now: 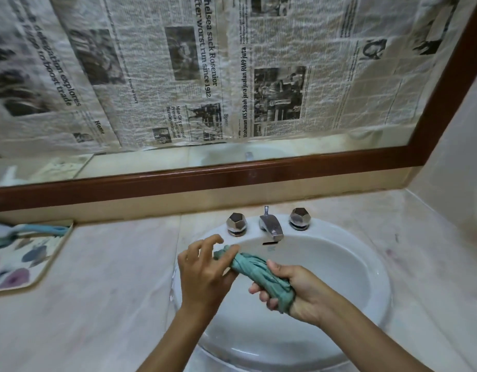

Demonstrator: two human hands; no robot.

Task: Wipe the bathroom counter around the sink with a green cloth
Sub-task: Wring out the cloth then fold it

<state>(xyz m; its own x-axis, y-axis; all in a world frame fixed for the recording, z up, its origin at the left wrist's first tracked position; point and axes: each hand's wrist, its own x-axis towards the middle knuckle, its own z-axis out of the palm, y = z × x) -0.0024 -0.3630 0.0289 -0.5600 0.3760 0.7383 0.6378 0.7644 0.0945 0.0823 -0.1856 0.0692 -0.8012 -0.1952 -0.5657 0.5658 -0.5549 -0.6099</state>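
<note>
Overhead, newspaper (205, 63) reading "Chelsea sack Rosenior", right hand (293, 291) gripping twisted green cloth (256, 272), left hand (202, 269) loosely pinching its end.

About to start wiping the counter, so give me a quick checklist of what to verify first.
1. Green cloth in hand: ok, right hand grips one end and left hand pinches the other.
2. Cloth spread flat for wiping: not ok, it is twisted into a roll over the sink.
3. Faucet off: ok, no water is running.
4. Counter left of the sink free: not ok, a patterned tray sits at the far left.
5. Cloth wrung enough: cannot tell.
</note>
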